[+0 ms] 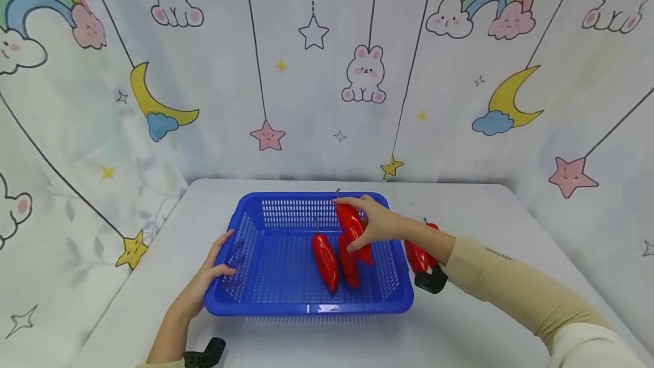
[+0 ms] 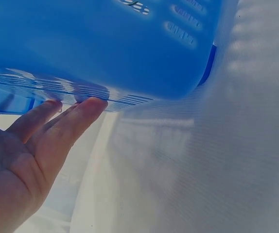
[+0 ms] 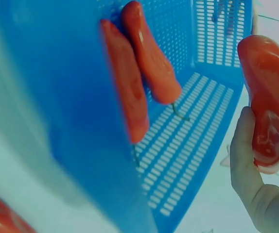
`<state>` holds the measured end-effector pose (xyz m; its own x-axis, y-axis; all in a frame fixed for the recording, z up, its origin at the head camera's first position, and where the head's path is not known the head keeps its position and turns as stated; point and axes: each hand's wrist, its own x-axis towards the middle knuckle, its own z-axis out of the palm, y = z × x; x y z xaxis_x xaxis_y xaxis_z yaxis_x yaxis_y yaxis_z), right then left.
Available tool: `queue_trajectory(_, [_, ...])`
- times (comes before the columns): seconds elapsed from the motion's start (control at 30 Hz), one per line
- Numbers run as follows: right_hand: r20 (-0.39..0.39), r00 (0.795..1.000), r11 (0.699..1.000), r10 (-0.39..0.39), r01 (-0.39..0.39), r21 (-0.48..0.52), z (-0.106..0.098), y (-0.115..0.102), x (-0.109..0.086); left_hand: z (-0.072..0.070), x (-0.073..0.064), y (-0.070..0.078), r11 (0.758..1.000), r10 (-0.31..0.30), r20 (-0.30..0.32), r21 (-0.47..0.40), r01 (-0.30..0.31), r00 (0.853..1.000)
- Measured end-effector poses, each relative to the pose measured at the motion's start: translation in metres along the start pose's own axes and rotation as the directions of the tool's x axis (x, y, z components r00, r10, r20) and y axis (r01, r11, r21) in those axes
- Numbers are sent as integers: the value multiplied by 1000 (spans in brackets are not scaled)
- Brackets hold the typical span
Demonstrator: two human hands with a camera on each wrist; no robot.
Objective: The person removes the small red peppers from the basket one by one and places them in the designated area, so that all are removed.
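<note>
Sleeve cloth point(image 1: 595, 348) lay nearest. Above the basket point(image 1: 255, 308), a pepper point(image 1: 351, 223) was pinched by the right hand point(image 1: 379, 225), digits parted its width. Light pressure seemed best, the basket's rim being held by the left hand point(image 1: 203, 276).

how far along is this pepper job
Done, it seems: two peppers lie in the basket. In hand: the right hand holds a third pepper over it; the left hand touches the basket. Probably left: the peppers outside, partly hidden by the right arm, so their count is unclear.
</note>
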<state>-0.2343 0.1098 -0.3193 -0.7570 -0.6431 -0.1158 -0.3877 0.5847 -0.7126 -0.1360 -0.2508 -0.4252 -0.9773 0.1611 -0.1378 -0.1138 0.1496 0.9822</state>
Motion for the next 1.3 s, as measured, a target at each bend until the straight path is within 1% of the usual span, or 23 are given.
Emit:
queue_trajectory(0.13, [-13,999,999,31,-31,26,-2,8,-11,2,-2,-3,1000,-16,7,-8,16,1000])
queue_trajectory(0.23, [-41,998,998,54,-53,27,-6,13,-17,2,-2,-5,1000,-13,9,-13,13,1000])
queue_trajectory(0.37, [-70,996,999,49,-49,6,-10,18,-24,3,-1,-7,1000,-2,11,-14,2,1000])
queue_trajectory(0.43, [-71,996,999,53,-54,-5,-11,20,-28,3,-2,-8,1000,-2,17,-14,2,1000])
queue_trajectory(0.53, [-67,996,998,62,-62,4,-13,24,-33,2,-2,-8,1000,-8,20,-9,8,1000])
queue_trajectory(0.63, [-67,996,998,60,-58,32,-16,27,-37,2,-2,-7,1000,-12,10,0,12,1000])
queue_trajectory(0.83, [-102,993,997,66,-62,39,-27,32,-46,1,-2,-4,1000,-20,1,6,20,1000])
queue_trajectory(0.93, [-119,990,996,73,-67,55,-33,37,-52,0,-2,-2,1000,-19,5,15,18,1000])
queue_trajectory(1.1, [-151,985,996,81,-74,50,-45,46,-63,-2,0,1,999,-12,-1,30,12,1000])
queue_trajectory(1.3, [-185,978,994,101,-94,47,-57,56,-74,-2,1,1,999,-10,-4,32,11,1000])
